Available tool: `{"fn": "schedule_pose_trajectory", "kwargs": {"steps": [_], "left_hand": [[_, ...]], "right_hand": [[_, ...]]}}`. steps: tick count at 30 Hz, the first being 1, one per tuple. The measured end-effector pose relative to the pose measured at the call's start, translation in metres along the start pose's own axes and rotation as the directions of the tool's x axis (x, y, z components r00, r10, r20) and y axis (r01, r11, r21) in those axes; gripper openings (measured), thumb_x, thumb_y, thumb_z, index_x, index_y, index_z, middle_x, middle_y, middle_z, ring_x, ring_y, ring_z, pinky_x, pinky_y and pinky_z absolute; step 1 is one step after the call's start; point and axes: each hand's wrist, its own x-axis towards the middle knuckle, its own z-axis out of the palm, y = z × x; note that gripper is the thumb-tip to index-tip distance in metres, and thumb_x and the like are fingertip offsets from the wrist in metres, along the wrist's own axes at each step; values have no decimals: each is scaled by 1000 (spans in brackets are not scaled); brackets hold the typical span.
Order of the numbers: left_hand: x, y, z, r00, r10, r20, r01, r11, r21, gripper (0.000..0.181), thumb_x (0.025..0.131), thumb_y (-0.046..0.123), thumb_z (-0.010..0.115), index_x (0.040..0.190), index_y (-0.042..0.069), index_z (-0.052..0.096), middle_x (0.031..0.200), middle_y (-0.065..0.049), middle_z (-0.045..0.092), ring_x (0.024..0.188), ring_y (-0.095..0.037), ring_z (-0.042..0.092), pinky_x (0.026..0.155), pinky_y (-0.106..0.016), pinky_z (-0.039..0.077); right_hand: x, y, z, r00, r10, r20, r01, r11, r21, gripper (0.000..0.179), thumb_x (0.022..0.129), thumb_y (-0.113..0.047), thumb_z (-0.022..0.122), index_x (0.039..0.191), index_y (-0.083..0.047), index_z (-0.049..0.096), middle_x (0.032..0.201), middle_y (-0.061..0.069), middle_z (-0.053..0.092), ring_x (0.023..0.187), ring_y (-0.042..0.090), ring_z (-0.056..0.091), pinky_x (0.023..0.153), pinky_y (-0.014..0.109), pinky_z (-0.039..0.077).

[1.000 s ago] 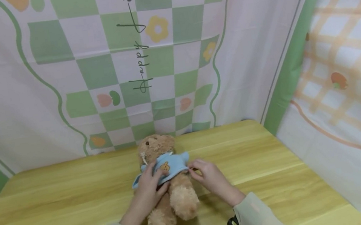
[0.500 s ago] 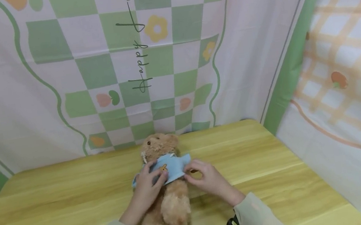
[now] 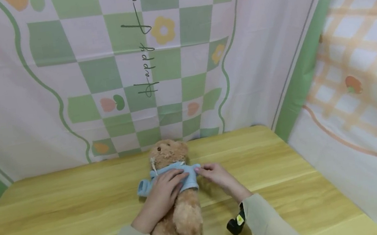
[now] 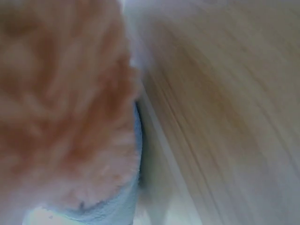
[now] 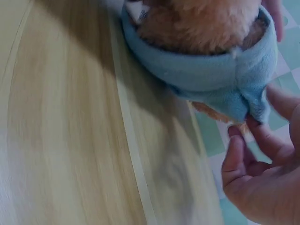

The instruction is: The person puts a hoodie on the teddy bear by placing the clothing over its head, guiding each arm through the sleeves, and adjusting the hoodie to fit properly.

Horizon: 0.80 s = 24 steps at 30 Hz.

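A brown teddy bear (image 3: pixel 170 153) lies on its back, head away from me, in a light-blue shirt (image 3: pixel 191 180) with white cords near the neck. My left hand (image 3: pixel 164 190) rests flat across the belly, its fingers extended over the shirt. At the bear's right-hand side in the head view, my right hand (image 3: pixel 219 177) pinches the short sleeve (image 5: pixel 255 101) between thumb and fingers. The other sleeve (image 3: pixel 144 187) sticks out to the left with its opening showing. Brown fur (image 4: pixel 65 103) fills much of the left wrist view, where no hand shows.
Beneath the bear is a yellowish wood-grain table (image 3: pixel 61 213). A green-and-white checked cloth (image 3: pixel 167 64) hangs behind its far edge, and another patterned cloth (image 3: pixel 357 71) hangs at the right. Black wrist straps (image 3: pixel 236 224) sit by the sleeves. A white tag (image 5: pixel 137 11) shows inside the shirt.
My left hand has slid right and now lies across the shirt's front, covering its printed picture. My right hand has gone from the shirt's hem to the sleeve. The bear's legs have shifted slightly.
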Motion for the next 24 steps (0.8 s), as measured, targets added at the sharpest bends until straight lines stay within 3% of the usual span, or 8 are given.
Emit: {"fn": "schedule_pose_trajectory", "kwargs": {"steps": [2, 6, 9, 12, 18, 24], "left_hand": [[0, 1, 1, 999, -13, 40, 14, 1000, -20, 32, 95, 18, 57, 127, 17, 62, 131, -5, 60, 126, -27, 53, 104, -51, 43], [-2, 3, 2, 998, -35, 58, 37, 999, -36, 39, 93, 33, 60, 128, 15, 61, 133, -7, 59, 128, -29, 51, 107, -52, 40], [-2, 5, 5, 996, -69, 51, 71, 997, -36, 46, 88, 40, 64, 127, 16, 61, 130, -6, 60, 127, -30, 52, 106, -53, 40], [-1, 8, 8, 993, -108, 36, 108, 994, -5, 49, 85, 41, 67, 125, 15, 60, 127, -6, 62, 124, -29, 54, 103, -54, 41], [0, 19, 14, 989, -145, -29, 147, 982, 115, 42, 84, 38, 69, 118, 16, 65, 119, -4, 65, 119, -27, 56, 98, -56, 44], [1, 25, 15, 983, -157, -96, 173, 968, 182, 31, 81, 33, 73, 107, 19, 65, 109, -2, 64, 110, -23, 59, 91, -48, 48]], "right_hand": [[0, 0, 1, 999, -8, -42, 10, 999, 31, 31, 94, -25, 60, 104, 4, 67, 96, 8, 64, 91, 22, 57, 77, 33, 49], [1, 0, 3, 991, -37, -128, 50, 994, 98, 22, 91, -22, 65, 91, 0, 66, 80, -2, 58, 77, 17, 51, 68, 28, 44], [2, -1, 4, 989, -92, -114, 106, 987, 118, 19, 94, -18, 61, 93, 1, 61, 72, -4, 56, 70, 13, 50, 66, 25, 42], [2, -1, 5, 985, -153, -79, 159, 984, 76, 18, 97, -15, 54, 98, 3, 57, 67, -3, 55, 65, 11, 49, 62, 23, 40], [-4, -3, 4, 972, -229, -51, 226, 973, -50, 22, 98, -15, 53, 106, 4, 62, 86, 14, 67, 70, 13, 52, 63, 23, 42], [-16, -7, 0, 965, -261, 28, 263, 959, -102, 29, 98, -5, 46, 119, 9, 61, 118, 27, 63, 95, 28, 61, 75, 26, 49]]}}
